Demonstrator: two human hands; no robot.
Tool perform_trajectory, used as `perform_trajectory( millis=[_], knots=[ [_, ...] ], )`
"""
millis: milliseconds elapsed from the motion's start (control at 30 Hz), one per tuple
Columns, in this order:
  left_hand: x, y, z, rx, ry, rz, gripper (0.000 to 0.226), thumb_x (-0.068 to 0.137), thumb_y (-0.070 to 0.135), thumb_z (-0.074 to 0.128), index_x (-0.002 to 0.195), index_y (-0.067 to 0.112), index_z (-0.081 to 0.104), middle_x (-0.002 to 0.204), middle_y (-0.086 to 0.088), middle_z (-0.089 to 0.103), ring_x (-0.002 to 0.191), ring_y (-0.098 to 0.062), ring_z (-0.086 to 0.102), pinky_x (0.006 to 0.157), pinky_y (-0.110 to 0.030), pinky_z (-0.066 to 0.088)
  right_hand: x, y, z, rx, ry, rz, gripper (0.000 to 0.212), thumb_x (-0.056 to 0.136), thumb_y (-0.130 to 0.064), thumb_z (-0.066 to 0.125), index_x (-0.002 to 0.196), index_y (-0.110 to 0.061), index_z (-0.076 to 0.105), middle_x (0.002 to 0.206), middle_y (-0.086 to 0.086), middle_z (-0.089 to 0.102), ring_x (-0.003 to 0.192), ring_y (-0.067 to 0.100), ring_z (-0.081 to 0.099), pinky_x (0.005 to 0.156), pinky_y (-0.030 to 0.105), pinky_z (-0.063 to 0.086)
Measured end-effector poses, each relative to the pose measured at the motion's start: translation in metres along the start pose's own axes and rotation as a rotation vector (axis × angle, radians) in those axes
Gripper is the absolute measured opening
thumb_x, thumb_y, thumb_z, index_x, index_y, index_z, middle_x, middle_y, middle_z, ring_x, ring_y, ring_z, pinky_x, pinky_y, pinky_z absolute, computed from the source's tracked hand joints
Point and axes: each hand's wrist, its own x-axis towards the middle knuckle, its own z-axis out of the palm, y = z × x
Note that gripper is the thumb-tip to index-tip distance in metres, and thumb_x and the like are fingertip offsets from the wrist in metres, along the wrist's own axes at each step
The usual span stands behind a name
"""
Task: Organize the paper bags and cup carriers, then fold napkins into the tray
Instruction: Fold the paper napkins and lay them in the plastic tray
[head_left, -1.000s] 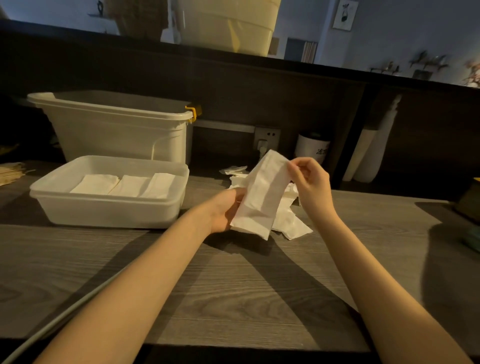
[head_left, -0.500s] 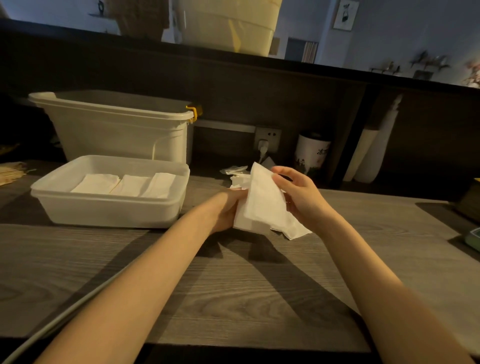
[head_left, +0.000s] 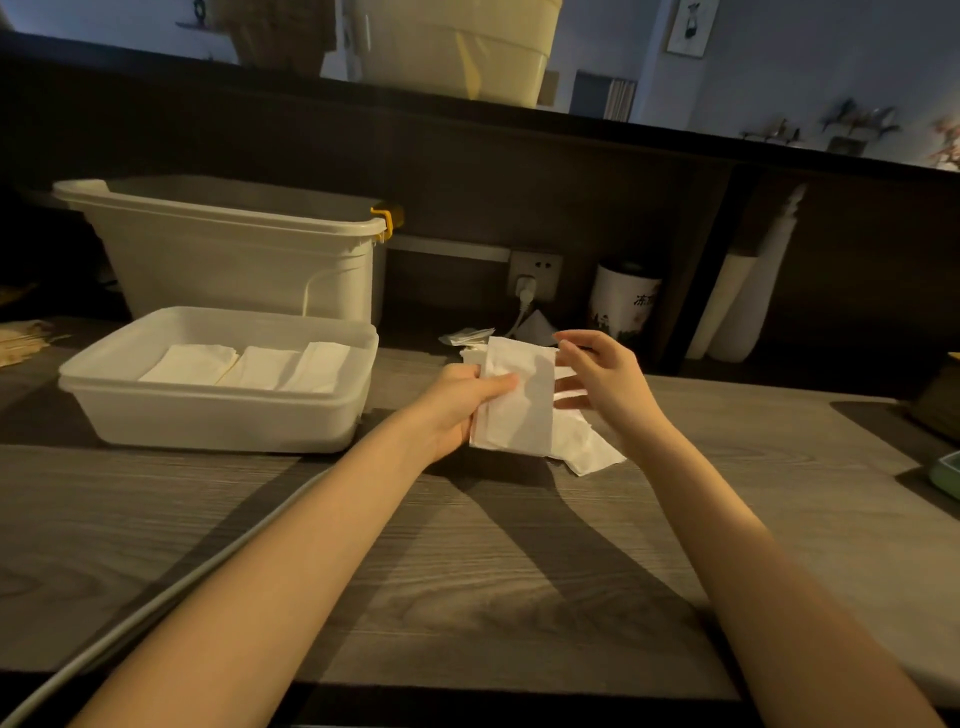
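Observation:
My left hand (head_left: 457, 402) grips a folded white napkin (head_left: 522, 400) by its left edge, thumb across the front, just above the wooden table (head_left: 467, 561). My right hand (head_left: 605, 384) hovers at the napkin's right side with fingers relaxed and spread, holding nothing. Under and behind the held napkin lies a loose pile of white napkins (head_left: 584, 447). The shallow white tray (head_left: 218, 410) stands to the left with three folded napkins (head_left: 249, 366) laid side by side in it.
A tall white bin (head_left: 234, 254) with a yellow clip stands behind the tray. A wall socket (head_left: 535, 270), a white printed cup (head_left: 626, 304) and white rolls (head_left: 748, 291) line the back. Brown paper items (head_left: 21, 340) lie far left. A grey cable (head_left: 156, 603) crosses the front left.
The napkin was folded over from a tall upright sheet into a narrower rectangle. My right hand let go of its top edge and drew off to the right; my left hand keeps hold.

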Motion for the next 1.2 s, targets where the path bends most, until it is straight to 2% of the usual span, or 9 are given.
perform_trajectory(
  millis=[133,233,333,500,633,767,967,1100,1200],
  knots=[
    [0.002,0.002,-0.007,-0.116,0.092,0.023,0.025,0.093,0.019,0.055,0.117,0.016,0.048,0.095,-0.001,0.059,0.083,-0.017,0.059,0.067,-0.034,0.054,0.007,0.012,-0.016,-0.453,0.118,0.011,0.032,0.098,-0.031,0.045,0.117,-0.009,0.058,0.103,0.007,0.066,0.078,0.013,0.059,0.062,0.022,0.046],
    [0.006,0.001,-0.011,-0.127,0.162,0.032,0.034,0.094,0.021,0.052,0.127,0.015,0.046,0.103,-0.003,0.057,0.09,-0.019,0.058,0.072,-0.037,0.053,0.01,0.028,-0.019,-0.768,-0.015,0.151,0.047,0.096,-0.044,0.044,0.106,-0.004,0.065,0.092,0.013,0.066,0.079,0.022,0.058,0.071,0.034,0.046],
    [0.008,0.001,-0.012,-0.109,0.223,0.038,0.034,0.095,0.022,0.051,0.127,0.014,0.045,0.108,-0.006,0.056,0.093,-0.021,0.057,0.075,-0.039,0.052,0.012,0.044,-0.014,-0.909,-0.099,0.275,0.067,0.082,-0.067,0.046,0.106,-0.007,0.065,0.101,0.012,0.064,0.089,0.026,0.059,0.078,0.037,0.049],
    [0.01,-0.002,-0.016,-0.1,0.258,0.031,0.031,0.095,0.022,0.052,0.124,0.014,0.047,0.112,-0.008,0.057,0.097,-0.023,0.058,0.076,-0.041,0.052,0.006,0.046,-0.007,-1.06,-0.119,0.304,0.086,0.074,-0.075,0.051,0.126,-0.007,0.052,0.132,0.017,0.041,0.12,0.032,0.042,0.095,0.037,0.039],
    [0.011,-0.002,-0.018,-0.094,0.271,0.028,0.029,0.095,0.021,0.052,0.122,0.014,0.047,0.117,-0.01,0.058,0.099,-0.025,0.058,0.077,-0.042,0.052,0.006,0.041,-0.007,-1.008,-0.203,0.299,0.078,0.078,-0.067,0.056,0.133,-0.012,0.047,0.134,0.013,0.043,0.122,0.03,0.04,0.097,0.036,0.037],
    [0.011,-0.002,-0.017,-0.091,0.271,0.05,0.031,0.096,0.021,0.049,0.126,0.013,0.046,0.117,-0.009,0.057,0.098,-0.023,0.057,0.077,-0.039,0.051,0.003,0.037,-0.002,-0.709,-0.175,0.275,0.071,0.079,-0.042,0.071,0.134,-0.012,0.038,0.127,0.006,0.051,0.105,0.019,0.049,0.08,0.029,0.043],
    [0.012,-0.003,-0.016,-0.06,0.328,0.083,0.034,0.098,0.022,0.046,0.13,0.014,0.044,0.122,-0.01,0.057,0.099,-0.023,0.057,0.077,-0.038,0.051,0.003,0.027,-0.005,-0.559,-0.135,0.261,0.077,0.078,-0.031,0.074,0.14,-0.009,0.036,0.135,0.007,0.046,0.12,0.024,0.046,0.088,0.031,0.042],
    [0.013,0.0,-0.018,-0.233,0.411,0.025,0.034,0.099,0.023,0.042,0.133,0.015,0.044,0.121,-0.01,0.059,0.095,-0.024,0.059,0.079,-0.041,0.052,-0.004,0.01,-0.009,-0.175,-0.038,0.221,0.063,0.082,-0.031,0.07,0.132,-0.005,0.042,0.108,0.003,0.056,0.091,0.018,0.059,0.07,0.027,0.051],
    [0.01,0.0,-0.013,-0.428,0.358,-0.041,0.03,0.098,0.029,0.045,0.126,0.019,0.046,0.111,-0.008,0.062,0.094,-0.023,0.061,0.083,-0.041,0.052,-0.006,-0.001,-0.008,0.146,-0.042,0.226,0.045,0.084,-0.026,0.068,0.121,-0.004,0.053,0.095,0.003,0.063,0.08,0.016,0.065,0.062,0.027,0.055]
  ],
)
